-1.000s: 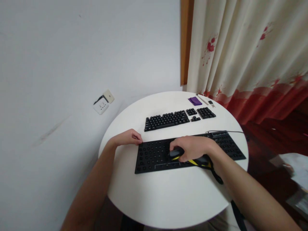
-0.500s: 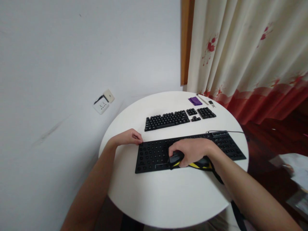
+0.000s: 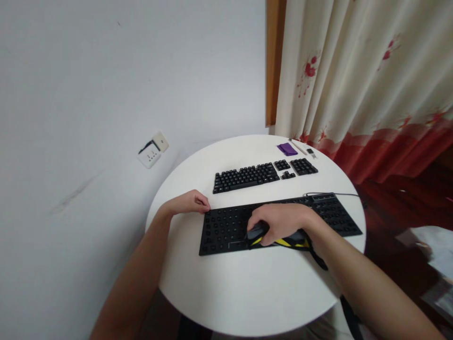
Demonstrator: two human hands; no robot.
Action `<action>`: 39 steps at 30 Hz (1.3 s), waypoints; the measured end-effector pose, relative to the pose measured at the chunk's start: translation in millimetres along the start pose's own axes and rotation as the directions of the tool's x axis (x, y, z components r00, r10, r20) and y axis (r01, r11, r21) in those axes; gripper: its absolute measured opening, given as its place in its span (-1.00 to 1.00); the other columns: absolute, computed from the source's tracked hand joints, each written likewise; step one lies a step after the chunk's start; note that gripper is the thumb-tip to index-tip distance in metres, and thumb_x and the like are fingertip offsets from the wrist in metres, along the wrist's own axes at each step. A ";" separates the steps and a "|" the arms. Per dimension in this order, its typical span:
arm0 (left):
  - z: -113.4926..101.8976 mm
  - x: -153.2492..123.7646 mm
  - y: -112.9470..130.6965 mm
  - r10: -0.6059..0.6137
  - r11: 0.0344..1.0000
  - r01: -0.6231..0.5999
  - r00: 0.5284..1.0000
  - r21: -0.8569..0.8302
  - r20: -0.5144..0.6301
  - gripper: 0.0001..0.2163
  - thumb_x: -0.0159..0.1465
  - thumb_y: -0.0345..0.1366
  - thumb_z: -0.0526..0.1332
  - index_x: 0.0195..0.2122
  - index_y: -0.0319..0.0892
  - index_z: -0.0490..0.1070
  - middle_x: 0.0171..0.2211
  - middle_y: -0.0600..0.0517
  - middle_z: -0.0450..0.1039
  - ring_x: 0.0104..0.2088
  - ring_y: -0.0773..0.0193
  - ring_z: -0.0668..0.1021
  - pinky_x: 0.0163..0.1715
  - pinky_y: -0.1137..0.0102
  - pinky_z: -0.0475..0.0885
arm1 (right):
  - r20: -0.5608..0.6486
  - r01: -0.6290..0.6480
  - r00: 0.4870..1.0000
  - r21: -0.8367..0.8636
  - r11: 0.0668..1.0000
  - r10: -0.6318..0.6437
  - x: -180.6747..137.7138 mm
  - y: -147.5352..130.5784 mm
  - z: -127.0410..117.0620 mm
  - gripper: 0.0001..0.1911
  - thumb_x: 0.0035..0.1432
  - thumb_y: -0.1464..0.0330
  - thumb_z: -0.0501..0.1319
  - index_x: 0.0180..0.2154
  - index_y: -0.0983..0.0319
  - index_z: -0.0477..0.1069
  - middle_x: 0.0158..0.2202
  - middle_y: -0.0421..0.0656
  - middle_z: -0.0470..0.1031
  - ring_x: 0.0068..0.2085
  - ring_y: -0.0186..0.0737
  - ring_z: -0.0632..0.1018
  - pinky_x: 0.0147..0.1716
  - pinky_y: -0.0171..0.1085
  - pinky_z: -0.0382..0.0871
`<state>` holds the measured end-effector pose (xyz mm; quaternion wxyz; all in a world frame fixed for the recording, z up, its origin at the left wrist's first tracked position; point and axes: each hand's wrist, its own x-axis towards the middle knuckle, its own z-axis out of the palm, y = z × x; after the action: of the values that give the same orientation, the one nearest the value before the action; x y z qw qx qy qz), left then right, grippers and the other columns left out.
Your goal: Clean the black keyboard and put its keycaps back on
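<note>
A black keyboard base (image 3: pixel 226 226), stripped of its keycaps, lies flat on the white round table (image 3: pixel 240 293). My left hand (image 3: pixel 193 202) is closed, its fingertips at the base's far left corner. Over the middle of the base, my right hand (image 3: pixel 279 221) is wrapped round a black-and-yellow handheld tool (image 3: pixel 260 230). The tool's front end points left, low over the keys' switches; I cannot tell whether it touches them. A dark cord or strap trails from its rear beneath my wrist. Much of the tool's body is hidden by my palm.
Beyond the base, black keycaps (image 3: pixel 247 177) lie laid out in keyboard order. Farther back are a folded purple cloth (image 3: pixel 287 149), a thin pale stick (image 3: pixel 299 147) and a small dark-topped item (image 3: pixel 311 152). A thin cable (image 3: pixel 345 193) runs off the table's right edge.
My right hand and the tool have shifted slightly to the left over the keyboard base. My left hand stays at the corner.
</note>
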<state>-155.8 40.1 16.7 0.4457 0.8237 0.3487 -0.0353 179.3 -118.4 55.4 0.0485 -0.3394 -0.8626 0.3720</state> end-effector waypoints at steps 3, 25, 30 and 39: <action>0.4 -0.4 2.9 -0.009 1.000 0.009 1.000 0.008 -0.006 -0.72 0.19 -0.08 0.35 -0.35 -0.25 0.62 -0.41 -0.03 0.58 -0.39 0.28 0.53 -0.32 0.45 0.40 | -0.100 0.036 0.994 0.018 0.999 -0.034 -0.4 -0.4 -3.1 -0.58 0.00 0.37 0.36 -0.03 0.19 0.56 -0.12 -0.15 0.58 -0.17 -0.17 0.54 -0.18 -0.29 0.34; 0.7 -0.2 4.4 -0.021 1.000 0.021 1.000 -0.015 0.003 -0.70 0.18 -0.06 0.35 -0.35 -0.24 0.62 -0.41 -0.03 0.57 -0.38 0.27 0.52 -0.33 0.45 0.39 | -0.390 -0.128 0.920 -0.246 0.961 0.023 14.6 -14.6 10.0 -0.63 0.11 0.40 0.26 -0.01 0.18 0.52 -0.16 -0.08 0.48 -0.21 -0.15 0.50 -0.23 -0.26 0.28; 0.5 -0.3 2.7 -0.012 1.000 0.012 1.000 -0.007 -0.004 -0.71 0.19 -0.07 0.35 -0.38 -0.25 0.61 -0.42 -0.03 0.56 -0.39 0.27 0.51 -0.34 0.45 0.38 | -0.056 0.155 0.985 -0.126 0.980 -0.163 11.4 -16.9 11.8 -0.72 0.02 0.44 0.30 -0.16 0.19 0.59 -0.28 -0.20 0.50 -0.34 -0.29 0.47 -0.32 -0.34 0.25; -0.3 -2.7 8.5 0.000 1.000 0.000 1.000 0.024 -0.009 -0.70 0.20 -0.07 0.33 -0.42 -0.24 0.59 -0.49 0.01 0.50 -0.44 0.31 0.46 -0.39 0.47 0.31 | -0.482 -0.279 0.866 -0.245 0.929 0.133 -9.1 2.2 -15.7 -0.61 0.11 0.40 0.25 0.01 0.22 0.54 -0.14 -0.02 0.52 -0.15 -0.09 0.51 -0.16 -0.22 0.30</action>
<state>-152.8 35.9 24.0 0.4341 0.8292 0.3503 -0.0358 192.7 -113.4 66.8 0.1563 -0.5118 -0.8320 0.1463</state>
